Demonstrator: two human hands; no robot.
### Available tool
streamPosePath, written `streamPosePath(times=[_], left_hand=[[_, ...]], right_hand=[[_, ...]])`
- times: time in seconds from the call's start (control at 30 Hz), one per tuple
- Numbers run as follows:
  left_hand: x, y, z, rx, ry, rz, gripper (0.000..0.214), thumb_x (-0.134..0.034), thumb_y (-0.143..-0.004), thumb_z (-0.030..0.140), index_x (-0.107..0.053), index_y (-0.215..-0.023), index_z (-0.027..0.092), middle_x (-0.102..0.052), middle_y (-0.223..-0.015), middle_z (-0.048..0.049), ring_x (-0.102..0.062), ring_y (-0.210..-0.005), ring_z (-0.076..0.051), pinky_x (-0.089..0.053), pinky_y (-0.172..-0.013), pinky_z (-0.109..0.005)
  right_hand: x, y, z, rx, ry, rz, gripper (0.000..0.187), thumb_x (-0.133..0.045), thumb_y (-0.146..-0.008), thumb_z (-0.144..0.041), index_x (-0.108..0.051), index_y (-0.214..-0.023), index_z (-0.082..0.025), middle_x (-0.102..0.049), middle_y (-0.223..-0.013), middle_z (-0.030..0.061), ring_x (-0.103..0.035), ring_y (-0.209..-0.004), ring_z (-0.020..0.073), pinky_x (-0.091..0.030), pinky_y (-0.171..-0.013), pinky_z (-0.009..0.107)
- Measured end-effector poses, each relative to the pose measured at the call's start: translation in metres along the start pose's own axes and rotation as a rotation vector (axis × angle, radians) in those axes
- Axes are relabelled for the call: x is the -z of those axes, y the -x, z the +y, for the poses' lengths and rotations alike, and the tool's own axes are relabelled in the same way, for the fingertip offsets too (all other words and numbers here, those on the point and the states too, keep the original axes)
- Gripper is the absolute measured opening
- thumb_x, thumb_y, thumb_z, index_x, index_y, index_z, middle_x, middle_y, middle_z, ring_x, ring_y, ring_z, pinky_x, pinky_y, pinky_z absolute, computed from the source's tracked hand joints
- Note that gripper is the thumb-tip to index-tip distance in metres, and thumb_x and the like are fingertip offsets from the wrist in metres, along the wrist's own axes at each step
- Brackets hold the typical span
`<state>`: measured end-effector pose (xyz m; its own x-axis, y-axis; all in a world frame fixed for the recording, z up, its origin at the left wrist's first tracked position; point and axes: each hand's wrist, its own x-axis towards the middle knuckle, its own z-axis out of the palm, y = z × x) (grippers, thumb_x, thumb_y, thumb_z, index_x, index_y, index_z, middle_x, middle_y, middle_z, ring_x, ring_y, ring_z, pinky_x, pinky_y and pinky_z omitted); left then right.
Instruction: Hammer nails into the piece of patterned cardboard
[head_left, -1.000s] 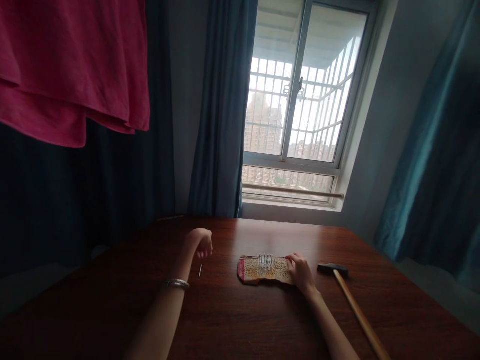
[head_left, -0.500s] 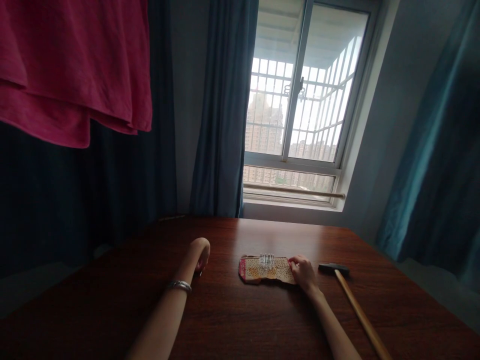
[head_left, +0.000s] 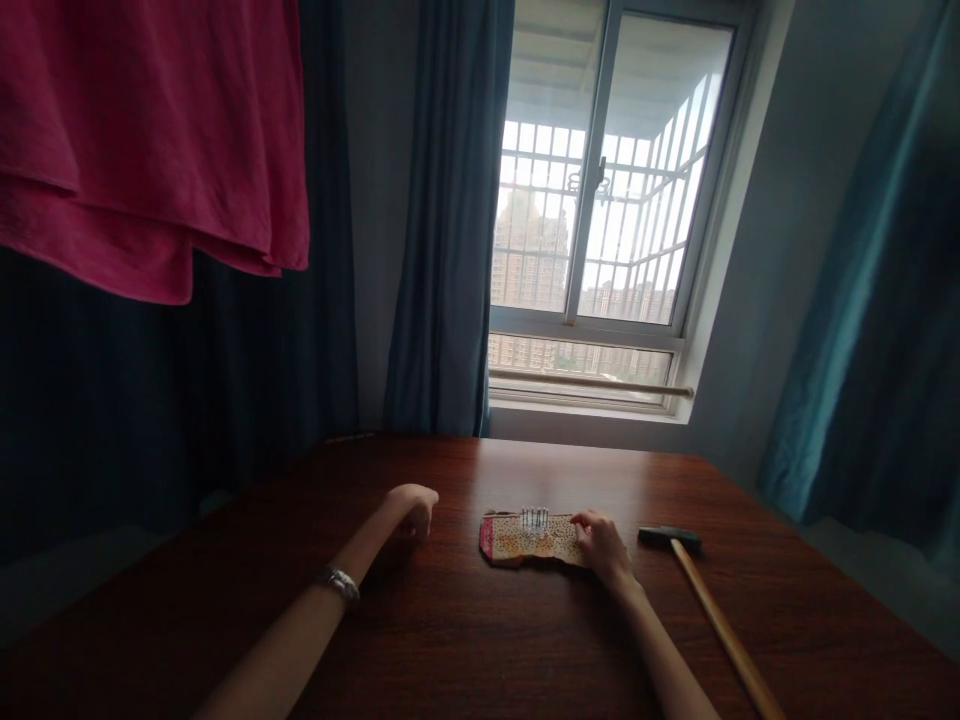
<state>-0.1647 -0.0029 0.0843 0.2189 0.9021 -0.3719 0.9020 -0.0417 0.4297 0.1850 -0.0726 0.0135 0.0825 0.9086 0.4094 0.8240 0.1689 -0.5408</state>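
A small speckled wooden board (head_left: pixel 521 541) lies flat on the dark wooden table (head_left: pixel 465 640). A few thin nails (head_left: pixel 534 517) stand upright in a row near its far edge. My right hand (head_left: pixel 598 542) rests on the board's right end, its fingers curled over it and pressing it down. My left hand (head_left: pixel 414 506) hovers just above the table to the left of the board, apart from it. Its fingers are curled downward and closed, and what they hold is hidden. A metal bracelet (head_left: pixel 337 581) sits on my left wrist.
A hammer (head_left: pixel 670 538) with a long wooden handle (head_left: pixel 724 630) lies right of the board, head away from me. A red cloth (head_left: pixel 150 140) hangs at upper left. Blue curtains (head_left: pixel 442 220) flank a window (head_left: pixel 600 200) behind the table.
One second ago my left hand dangled a nail above the table. It dropped to the tabletop, then shifted right toward the board, and the nail no longer shows. My right hand stayed put.
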Motion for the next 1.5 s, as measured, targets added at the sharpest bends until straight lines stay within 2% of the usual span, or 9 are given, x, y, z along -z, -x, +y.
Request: streamPosePath(times=[0.1, 0.23, 0.33, 0.43, 0.67, 0.83, 1.03, 1.37, 1.5], left_hand=[[0.011, -0.005, 0.000, -0.004, -0.047, -0.158, 0.022, -0.069, -0.044, 0.020, -0.048, -0.041, 0.014, -0.047, -0.036, 0.0004, -0.046, -0.037, -0.014, -0.039, -0.042, -0.028], [0.021, -0.002, 0.018, -0.314, 0.131, -0.180, 0.010, -0.064, -0.052, 0.021, -0.059, -0.055, 0.013, -0.055, -0.048, 0.0003, -0.051, -0.046, -0.013, -0.041, -0.046, -0.023], [0.014, 0.006, 0.046, -0.473, 0.335, -0.289, 0.015, -0.066, -0.055, 0.026, -0.062, -0.062, 0.013, -0.059, -0.056, 0.0003, -0.055, -0.053, -0.013, -0.046, -0.052, -0.023], [-0.006, 0.010, 0.073, -0.559, 0.482, -0.338, 0.021, -0.070, -0.056, 0.030, -0.063, -0.066, 0.013, -0.059, -0.059, -0.0002, -0.056, -0.056, -0.013, -0.048, -0.056, -0.025], [-0.064, -0.008, 0.109, -0.639, 0.666, -0.119, 0.026, -0.065, -0.061, 0.035, -0.062, -0.071, 0.010, -0.058, -0.060, -0.0007, -0.056, -0.052, -0.011, -0.045, -0.049, -0.022], [-0.085, -0.025, 0.122, -0.637, 0.720, -0.004, 0.029, -0.065, -0.061, 0.038, -0.061, -0.069, 0.010, -0.057, -0.060, -0.0009, -0.055, -0.050, -0.011, -0.047, -0.048, -0.024], [-0.097, -0.029, 0.128, -0.725, 0.689, 0.060, 0.027, -0.062, -0.065, 0.035, -0.061, -0.072, 0.009, -0.057, -0.062, -0.0015, -0.055, -0.051, -0.011, -0.046, -0.045, -0.022], [-0.096, -0.028, 0.129, -0.747, 0.651, 0.085, 0.030, -0.061, -0.066, 0.038, -0.062, -0.074, 0.009, -0.059, -0.064, -0.0024, -0.056, -0.052, -0.012, -0.045, -0.045, -0.022], [-0.089, -0.037, 0.127, -0.775, 0.676, 0.119, 0.031, -0.060, -0.068, 0.039, -0.063, -0.077, 0.010, -0.061, -0.068, -0.0035, -0.056, -0.057, -0.012, -0.047, -0.050, -0.023]], right_hand=[[0.003, 0.001, -0.005, 0.022, -0.019, 0.014, 0.023, -0.045, -0.077, -0.019, -0.067, -0.081, -0.021, -0.065, -0.086, 0.0047, -0.060, -0.077, 0.0159, -0.043, -0.074, 0.025], [0.007, 0.001, -0.014, 0.059, -0.066, 0.065, 0.025, -0.044, -0.077, -0.018, -0.068, -0.082, -0.021, -0.065, -0.082, 0.0048, -0.059, -0.074, 0.0164, -0.043, -0.075, 0.027], [0.005, 0.003, -0.025, 0.113, -0.156, 0.095, 0.025, -0.045, -0.076, -0.018, -0.069, -0.080, -0.021, -0.065, -0.080, 0.0045, -0.059, -0.074, 0.0171, -0.045, -0.072, 0.027], [0.001, 0.006, -0.038, 0.131, -0.321, 0.084, 0.023, -0.047, -0.074, -0.020, -0.069, -0.077, -0.021, -0.067, -0.078, 0.0040, -0.060, -0.075, 0.0181, -0.046, -0.065, 0.026], [-0.005, 0.012, -0.063, 0.030, -0.669, 0.052, 0.024, -0.054, -0.074, -0.034, -0.071, -0.085, -0.020, -0.070, -0.081, 0.0049, -0.062, -0.075, 0.0213, -0.048, -0.059, 0.028], [-0.003, 0.011, -0.065, -0.052, -0.837, 0.071, 0.040, -0.059, -0.069, -0.050, -0.070, -0.087, -0.017, -0.070, -0.080, 0.0073, -0.062, -0.072, 0.0234, -0.049, -0.053, 0.029], [-0.004, 0.005, -0.055, -0.165, -0.936, 0.057, 0.043, -0.062, -0.064, -0.053, -0.070, -0.082, -0.014, -0.069, -0.074, 0.0069, -0.062, -0.070, 0.0219, -0.051, -0.050, 0.028], [-0.008, 0.004, -0.050, -0.155, -0.976, 0.005, 0.039, -0.066, -0.063, -0.048, -0.069, -0.082, -0.014, -0.068, -0.075, 0.0063, -0.061, -0.072, 0.0207, -0.051, -0.053, 0.027], [-0.010, -0.003, -0.040, -0.139, -0.963, 0.033, 0.038, -0.062, -0.067, -0.048, -0.066, -0.084, -0.014, -0.067, -0.077, 0.0058, -0.061, -0.071, 0.0192, -0.050, -0.055, 0.028]])
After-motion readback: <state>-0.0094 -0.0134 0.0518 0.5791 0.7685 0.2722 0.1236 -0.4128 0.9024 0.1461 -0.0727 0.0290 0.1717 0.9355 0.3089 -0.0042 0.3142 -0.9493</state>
